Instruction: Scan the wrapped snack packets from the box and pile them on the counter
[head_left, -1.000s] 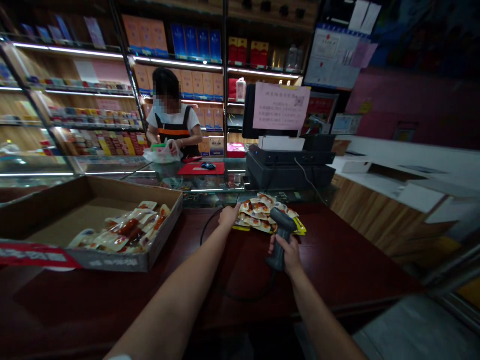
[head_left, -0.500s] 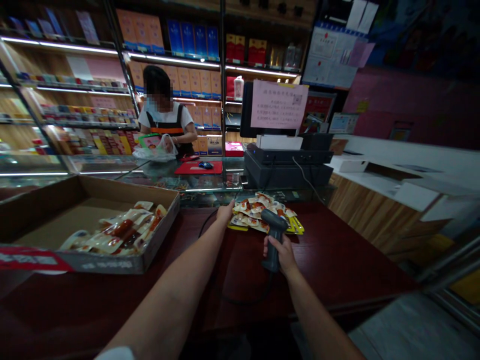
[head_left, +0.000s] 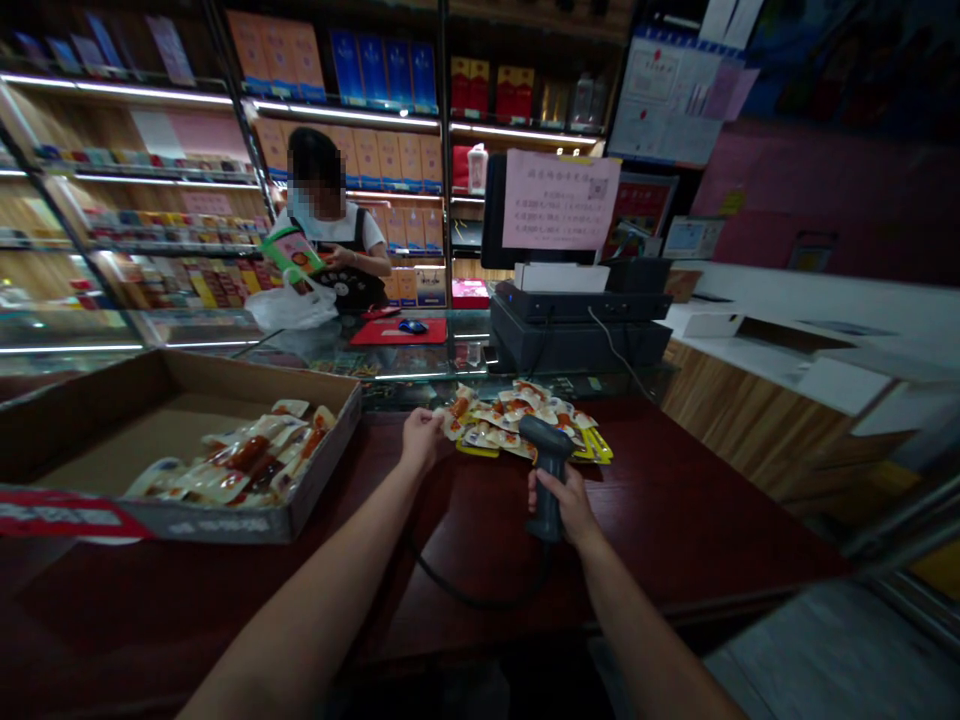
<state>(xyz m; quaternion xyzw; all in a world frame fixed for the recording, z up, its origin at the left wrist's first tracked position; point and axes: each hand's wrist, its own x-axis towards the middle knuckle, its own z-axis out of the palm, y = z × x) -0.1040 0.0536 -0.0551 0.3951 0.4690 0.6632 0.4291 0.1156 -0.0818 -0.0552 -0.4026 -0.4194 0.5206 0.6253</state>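
My right hand (head_left: pixel 571 503) is wrapped round the handle of a dark grey barcode scanner (head_left: pixel 547 440), held upright with its head toward the far side. Just beyond the scanner lies a pile of snack packets (head_left: pixel 501 424), clear-fronted with brownish-red food inside, some with yellow edges. At the pile's left end, my left hand (head_left: pixel 421 440) pinches the edge of one snack packet (head_left: pixel 457 407), which is tilted up. The scanner's black cable (head_left: pixel 469 598) loops across the dark red tabletop (head_left: pixel 675 510).
An open cardboard box (head_left: pixel 289 520) with several similar packets stands on the left. Behind are a glass counter, a red mouse pad (head_left: pixel 375 333), a mouse (head_left: pixel 412 327) and a monitor with a pink notice (head_left: pixel 559 205). Across the counter, a person (head_left: pixel 360 265) handles a green-and-pink package near a plastic bag (head_left: pixel 292 308).
My left hand has drawn back left and nearer from the pile, and a packet now shows at its fingertips. The scanner stays nearly in place. The other person has raised the green-and-pink package.
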